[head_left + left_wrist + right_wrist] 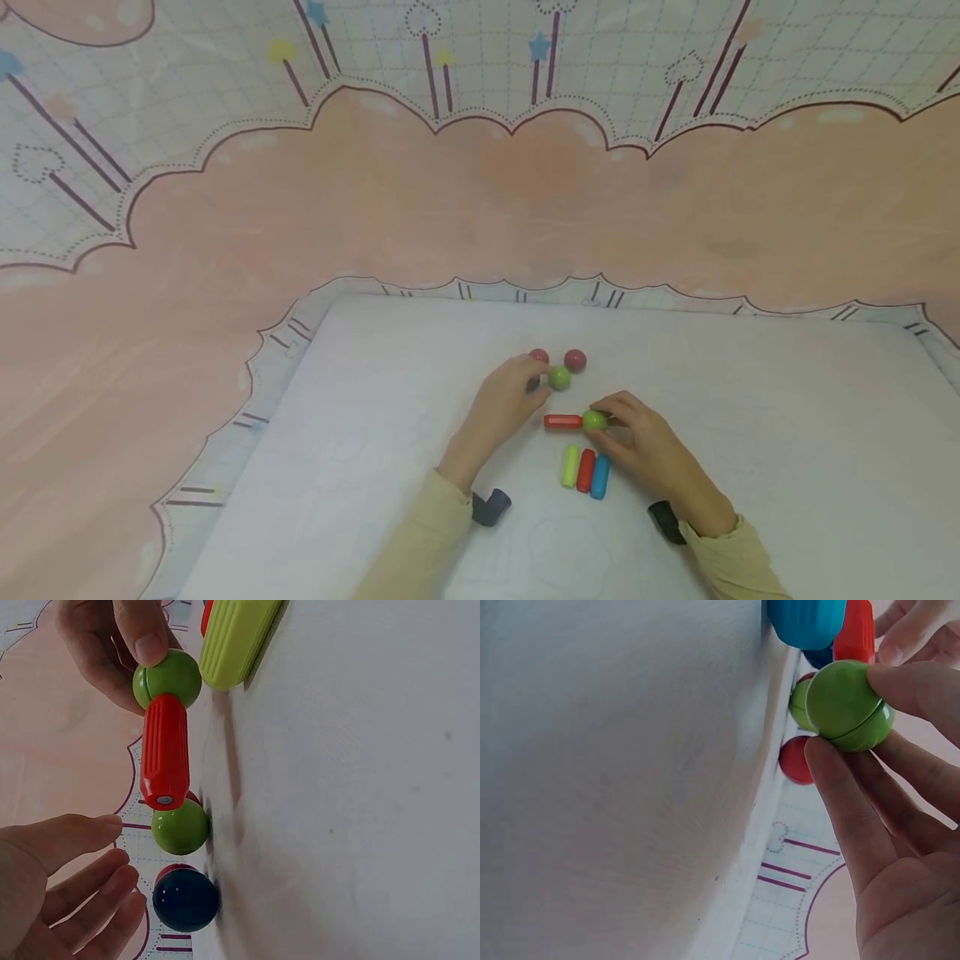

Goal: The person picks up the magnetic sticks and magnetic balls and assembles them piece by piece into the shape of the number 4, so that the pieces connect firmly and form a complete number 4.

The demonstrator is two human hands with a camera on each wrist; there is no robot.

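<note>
My right hand (637,437) pinches a green ball (595,420) between thumb and fingers. From that ball a red ribbed rod (165,754) with a metal dot in its end sticks out, joined end-on. In the left wrist view, ball and rod are held off the white surface. My left hand (504,398) has its fingers extended and grips nothing. Near its fingertips are a second green ball (180,828) and a dark blue ball (186,900). Behind these lie two red balls, one at the right (575,360), the other (538,355) partly hidden by the left hand.
A yellow-green rod (571,466), a second red rod (586,471) and a blue rod (600,477) lie side by side below the held pieces. The white tabletop (750,400) ends at the back before a pink patterned cloth (480,208). Black wrist devices (491,507) sit at both wrists.
</note>
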